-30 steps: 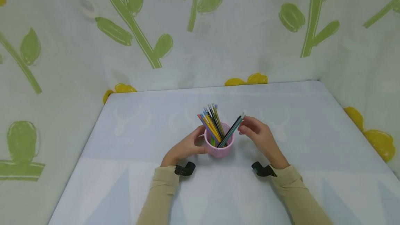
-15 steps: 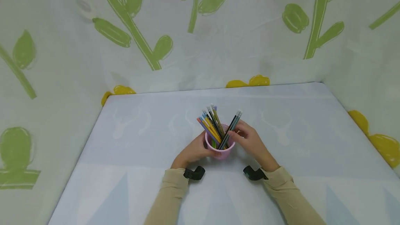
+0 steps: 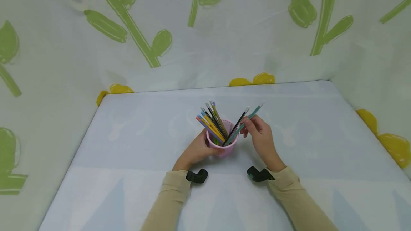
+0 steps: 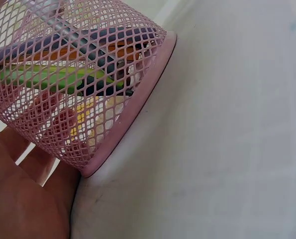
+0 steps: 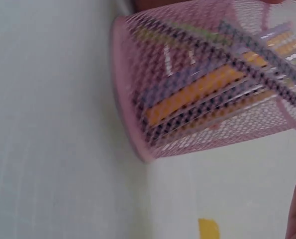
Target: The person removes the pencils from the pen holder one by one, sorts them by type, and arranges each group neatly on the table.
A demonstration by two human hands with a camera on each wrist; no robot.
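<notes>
Your right hand (image 3: 261,138) now pinches one teal pencil (image 3: 248,118) and has tilted it outward, apart from the black one, tip still inside the pink mesh cup (image 3: 221,145). Your left hand (image 3: 196,149) keeps gripping the cup on the pale tabletop (image 3: 128,152).

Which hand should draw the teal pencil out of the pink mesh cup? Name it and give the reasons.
Right. The right hand already pinches the teal pencil, which leans out over the rim, while the left hand grips the pink mesh cup and steadies it.
</notes>
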